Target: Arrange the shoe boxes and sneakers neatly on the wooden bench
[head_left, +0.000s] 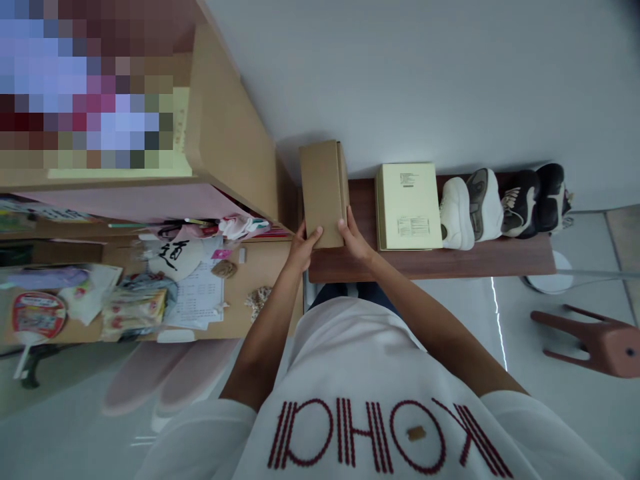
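Observation:
A brown cardboard box (pixel 323 187) stands at the left end of a dark wooden bench top (pixel 345 263), close to the wall. My left hand (pixel 303 248) grips its near left corner, thumb on top. At the near right corner, my right hand (pixel 356 237) holds the same box with the thumb over the edge. To the right lies a pale yellow box (pixel 410 207) with printed labels, apart from my hands. Beyond it sit white shoes (pixel 457 213) and black shoes (pixel 523 203) in a row.
A desk (pixel 240 260) on the left carries papers, a paper fan (pixel 39 313), packets and other small items. Its wooden side panel (pixel 235 127) rises beside the cardboard box. A reddish-brown stool (pixel 607 343) is at the right, near a white round object (pixel 550 273).

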`<move>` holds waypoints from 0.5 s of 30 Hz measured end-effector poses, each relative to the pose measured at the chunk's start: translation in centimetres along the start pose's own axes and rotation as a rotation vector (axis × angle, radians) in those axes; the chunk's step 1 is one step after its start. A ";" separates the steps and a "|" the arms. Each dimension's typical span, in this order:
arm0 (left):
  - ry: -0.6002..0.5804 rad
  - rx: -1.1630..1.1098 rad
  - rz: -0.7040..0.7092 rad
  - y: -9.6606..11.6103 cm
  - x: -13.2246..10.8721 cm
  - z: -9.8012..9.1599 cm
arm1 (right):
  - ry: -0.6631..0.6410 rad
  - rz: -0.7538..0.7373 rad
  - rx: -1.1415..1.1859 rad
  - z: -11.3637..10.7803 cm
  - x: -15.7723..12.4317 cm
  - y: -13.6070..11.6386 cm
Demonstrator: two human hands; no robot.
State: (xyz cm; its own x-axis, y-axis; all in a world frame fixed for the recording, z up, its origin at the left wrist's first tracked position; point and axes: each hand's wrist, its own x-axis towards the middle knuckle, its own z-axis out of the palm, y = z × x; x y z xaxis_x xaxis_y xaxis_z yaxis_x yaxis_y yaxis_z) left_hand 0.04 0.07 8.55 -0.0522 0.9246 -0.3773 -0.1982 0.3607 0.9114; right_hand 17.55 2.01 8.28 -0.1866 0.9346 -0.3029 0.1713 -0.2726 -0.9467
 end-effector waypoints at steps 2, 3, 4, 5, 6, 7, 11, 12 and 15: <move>0.008 0.011 0.003 -0.2 0.0 0.1 | -0.015 0.016 0.031 0.1 -0.3 -0.2; 0.012 0.018 0.003 -0.3 0.0 0.1 | -0.015 0.024 0.042 0.2 -0.4 -0.2; 0.017 0.024 0.004 -0.5 0.0 0.1 | -0.011 0.033 0.052 0.3 -0.5 -0.1; 0.022 0.027 0.007 -0.7 -0.1 0.2 | -0.006 0.042 0.060 0.4 -0.6 0.1; 0.025 0.027 0.012 -0.8 -0.2 0.2 | 0.002 0.050 0.068 0.5 -0.7 0.3; 0.027 0.023 0.016 -1.0 -0.3 0.2 | 0.009 0.056 0.073 0.6 -0.7 0.5; 0.018 -0.026 0.023 -1.5 -0.6 0.3 | 0.025 0.067 0.077 0.9 -0.8 1.1; 0.015 -0.038 0.023 -1.6 -0.6 0.3 | 0.020 0.070 0.081 0.9 -0.8 1.2; 0.015 -0.047 0.015 -2.0 -0.4 0.3 | 0.004 0.084 0.101 0.9 -0.7 1.5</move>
State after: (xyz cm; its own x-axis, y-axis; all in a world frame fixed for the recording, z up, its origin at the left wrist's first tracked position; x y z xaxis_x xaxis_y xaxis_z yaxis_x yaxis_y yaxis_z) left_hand 0.74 -0.99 6.97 -0.0701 0.9279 -0.3661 -0.2426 0.3402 0.9085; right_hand 17.05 0.80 7.01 -0.1719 0.9082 -0.3816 0.0875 -0.3717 -0.9242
